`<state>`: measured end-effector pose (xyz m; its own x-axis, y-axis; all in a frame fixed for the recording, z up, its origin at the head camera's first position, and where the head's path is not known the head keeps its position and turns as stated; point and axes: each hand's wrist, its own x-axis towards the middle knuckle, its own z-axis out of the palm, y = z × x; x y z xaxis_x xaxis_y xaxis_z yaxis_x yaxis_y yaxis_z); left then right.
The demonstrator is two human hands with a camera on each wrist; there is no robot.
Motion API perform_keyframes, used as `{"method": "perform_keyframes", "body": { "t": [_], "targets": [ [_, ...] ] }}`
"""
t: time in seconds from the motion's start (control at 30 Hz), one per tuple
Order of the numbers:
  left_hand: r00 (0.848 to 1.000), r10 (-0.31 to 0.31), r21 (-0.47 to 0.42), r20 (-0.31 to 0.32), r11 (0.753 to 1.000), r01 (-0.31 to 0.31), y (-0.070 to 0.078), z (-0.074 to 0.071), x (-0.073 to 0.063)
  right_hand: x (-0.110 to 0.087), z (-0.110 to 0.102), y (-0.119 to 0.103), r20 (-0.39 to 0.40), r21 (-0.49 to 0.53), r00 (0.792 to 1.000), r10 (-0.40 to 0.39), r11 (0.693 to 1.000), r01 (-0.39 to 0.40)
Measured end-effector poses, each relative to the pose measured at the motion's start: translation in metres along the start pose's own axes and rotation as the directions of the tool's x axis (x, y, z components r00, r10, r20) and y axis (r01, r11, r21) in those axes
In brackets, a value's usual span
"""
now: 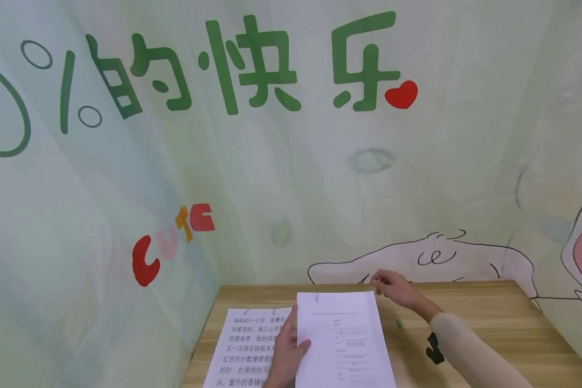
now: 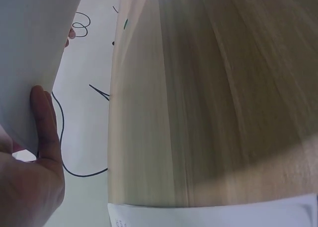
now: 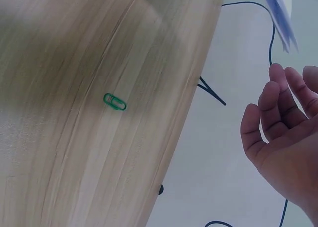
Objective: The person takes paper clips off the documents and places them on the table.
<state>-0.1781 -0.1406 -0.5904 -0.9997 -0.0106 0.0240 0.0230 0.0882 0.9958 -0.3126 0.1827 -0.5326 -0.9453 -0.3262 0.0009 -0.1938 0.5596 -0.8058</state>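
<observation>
Left hand pinches left edge of paper stack, lower centre of frame on surface; clip seemingly already on top edge. Right hand, fingers relaxed, holds nothing, at stack's upper right corner. Green paper clip lies unused; second sheet beside.

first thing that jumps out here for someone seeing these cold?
The backdrop behind the table: big green Chinese characters, a red heart and a cartoon outline. On the wooden table, the left hand grips the left edge of a clipped paper stack, and the right hand is at its top right corner. A green paper clip lies loose on the wood.
</observation>
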Motion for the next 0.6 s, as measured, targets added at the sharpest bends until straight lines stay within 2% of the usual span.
{"method": "perform_keyframes", "body": {
  "t": [0.27, 0.6],
  "targets": [
    [1.000, 0.001, -0.005, -0.006, 1.000, -0.001, -0.001, 0.003, 0.001, 0.005, 0.003, -0.011, 0.017, 0.018, 0.999, -0.039, 0.999, 0.039],
    [1.000, 0.022, 0.011, 0.009, 1.000, -0.023, 0.000, 0.005, 0.003, 0.013, 0.004, -0.020, 0.011, -0.029, 0.995, -0.101, 0.994, 0.101]
  ]
}}
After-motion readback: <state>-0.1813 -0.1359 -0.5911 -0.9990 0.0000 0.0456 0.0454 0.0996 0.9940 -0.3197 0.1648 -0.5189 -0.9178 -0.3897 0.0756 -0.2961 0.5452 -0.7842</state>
